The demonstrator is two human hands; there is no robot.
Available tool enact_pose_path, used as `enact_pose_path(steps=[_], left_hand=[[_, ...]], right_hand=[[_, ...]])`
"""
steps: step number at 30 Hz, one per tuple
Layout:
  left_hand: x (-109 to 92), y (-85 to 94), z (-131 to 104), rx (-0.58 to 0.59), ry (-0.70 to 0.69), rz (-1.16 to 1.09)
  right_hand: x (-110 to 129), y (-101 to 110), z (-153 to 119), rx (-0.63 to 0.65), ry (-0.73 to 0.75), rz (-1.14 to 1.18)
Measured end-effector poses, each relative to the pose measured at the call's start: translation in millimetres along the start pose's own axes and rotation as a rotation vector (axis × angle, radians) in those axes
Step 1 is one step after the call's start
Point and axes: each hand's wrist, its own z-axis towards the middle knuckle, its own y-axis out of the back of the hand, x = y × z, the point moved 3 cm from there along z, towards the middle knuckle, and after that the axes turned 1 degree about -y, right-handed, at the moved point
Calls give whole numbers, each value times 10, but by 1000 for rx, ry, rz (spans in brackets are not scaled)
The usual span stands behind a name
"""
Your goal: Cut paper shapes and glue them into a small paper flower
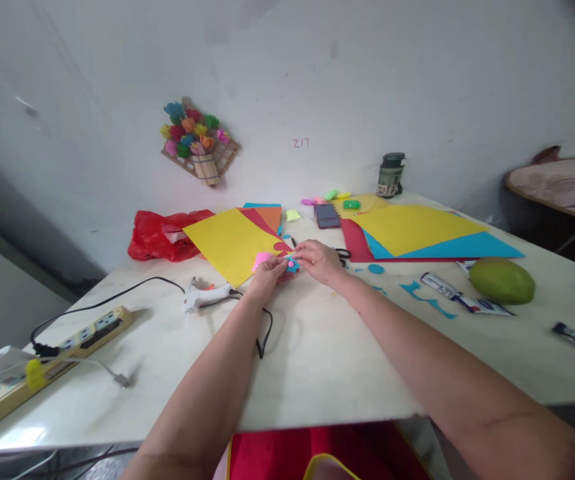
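Over the middle of the table, a small blue cut-out (294, 267) with a pink dot on it is pinched by my left hand (268, 275). My right hand (321, 260) is closed too, thumb and fingertips together at the upper right edge of the blue piece. Whatever sits between those right fingertips is too small to make out. Beside my left fingers is a pink clay lump or packet (261, 259). Red rounded cut-outs (281, 247) lie just behind the hands, against a large yellow sheet (232, 243).
A white glue gun (207, 295) with a black cord lies left, near a power strip (92, 333). Behind are a red plastic bag (152, 237), a phone (328, 216) and a bottle (391, 175). Coloured sheets (422, 227), blue scraps (427, 299), glue tubes (467, 297) and a green fruit (502, 280) occupy the right.
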Motion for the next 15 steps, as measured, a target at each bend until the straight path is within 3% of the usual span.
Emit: enact_pose_path(steps=[15], left_hand=[[3, 5, 3, 53, 65, 30]], right_hand=[[59, 6, 6, 97, 114, -205]])
